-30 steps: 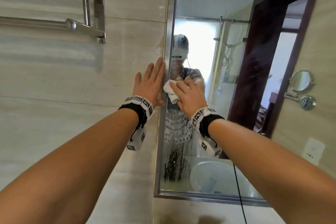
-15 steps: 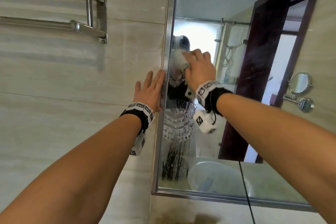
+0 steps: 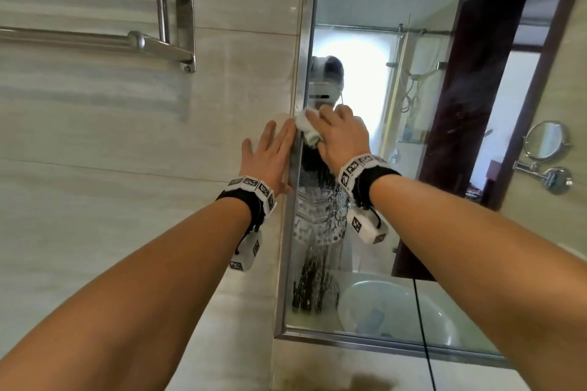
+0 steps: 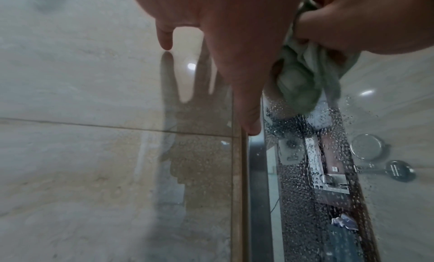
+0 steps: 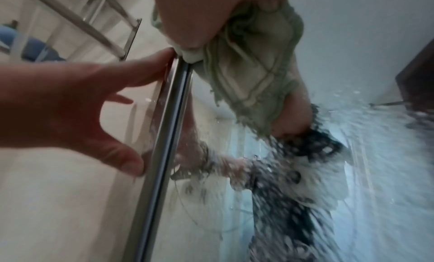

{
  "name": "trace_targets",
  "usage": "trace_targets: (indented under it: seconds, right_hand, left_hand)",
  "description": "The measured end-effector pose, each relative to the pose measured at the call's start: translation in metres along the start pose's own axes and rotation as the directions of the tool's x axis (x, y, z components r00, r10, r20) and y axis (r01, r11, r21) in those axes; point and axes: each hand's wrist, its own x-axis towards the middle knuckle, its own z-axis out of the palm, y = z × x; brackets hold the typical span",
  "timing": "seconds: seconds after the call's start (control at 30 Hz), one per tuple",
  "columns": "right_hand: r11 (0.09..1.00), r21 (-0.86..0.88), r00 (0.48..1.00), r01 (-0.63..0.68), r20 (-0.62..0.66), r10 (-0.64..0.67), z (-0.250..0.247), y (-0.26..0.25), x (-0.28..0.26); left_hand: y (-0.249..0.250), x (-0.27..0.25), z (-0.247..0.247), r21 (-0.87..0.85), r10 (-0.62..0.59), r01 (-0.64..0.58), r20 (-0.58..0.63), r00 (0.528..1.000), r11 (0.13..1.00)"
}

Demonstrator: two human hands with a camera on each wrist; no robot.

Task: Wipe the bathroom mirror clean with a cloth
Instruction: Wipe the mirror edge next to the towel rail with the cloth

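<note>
right hand (image 3: 341, 136) with cloth (image 3: 308, 129) on mirror (image 3: 365, 9), left hand (image 3: 270, 157) flat beside

Glossy tiles (image 3: 127, 136), brushed-metal mirror frame (image 3: 287, 232), quilted cloth (image 5: 253, 61).

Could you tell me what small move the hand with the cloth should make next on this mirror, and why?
Probably a downward stroke along the steel-framed mirror's left edge. The right hand grips the pale green cloth against the glass, and water droplets bead just below it. The left hand lies flat on the beige wall tile, clear of that path.
</note>
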Motion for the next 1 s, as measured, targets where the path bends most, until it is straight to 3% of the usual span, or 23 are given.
trace_targets:
  seconds: [0.1, 0.2, 0.27, 0.33, 0.43, 0.53, 0.67, 0.73, 0.87, 1.0]
  right_hand:
    - [0.995, -0.022, 0.982, 0.094, 0.17, -0.089, 0.001, -0.001, -0.027]
    - [0.998, 0.016, 0.959, 0.063, 0.275, -0.065, -0.003, -0.005, -0.039]
    - [0.993, 0.115, 0.958, -0.007, 0.286, -0.026, -0.01, -0.004, -0.035]
    - [0.957, 0.267, 0.957, -0.114, 0.289, 0.033, -0.019, -0.002, -0.029]
    - [0.867, 0.439, 0.951, -0.234, 0.288, 0.111, -0.031, 0.002, -0.021]
    - [0.804, 0.524, 0.952, -0.281, 0.261, 0.162, -0.048, 0.006, -0.016]
    - [0.693, 0.648, 0.946, -0.316, 0.161, 0.28, -0.066, 0.014, -0.01]
    - [0.742, 0.603, 0.954, -0.293, 0.128, 0.272, -0.071, 0.016, -0.008]
    - [0.947, 0.296, 0.976, -0.122, 0.208, 0.061, -0.08, 0.018, -0.003]
    - [0.98, 0.119, 0.967, -0.161, 0.217, 0.133, -0.078, 0.025, -0.008]
  left_hand:
    - [0.006, -0.002, -0.005, -0.039, -0.02, 0.02, 0.013, 1.0, 0.999]
    - [0.011, -0.004, -0.016, -0.035, -0.026, 0.028, 0.047, 0.999, 0.999]
    - [0.011, -0.004, -0.026, -0.02, -0.019, 0.02, 0.046, 0.999, 1.0]
    - [0.011, -0.004, -0.033, -0.048, 0.008, -0.009, -0.028, 1.0, 0.999]
    - [0.015, -0.005, -0.049, -0.1, 0.129, -0.144, -0.143, 0.981, 0.985]
    - [0.024, 0.0, -0.069, -0.146, 0.197, -0.215, -0.126, 0.972, 0.966]
    - [0.032, 0.01, -0.089, -0.321, 0.147, -0.172, -0.101, 0.984, 0.931]
    - [0.037, 0.014, -0.099, -0.381, 0.1, -0.138, -0.118, 0.988, 0.914]
    - [0.043, 0.016, -0.115, -0.543, 0.017, -0.111, -0.175, 0.984, 0.832]
    - [0.045, 0.012, -0.105, -0.554, 0.009, -0.126, -0.208, 0.978, 0.823]
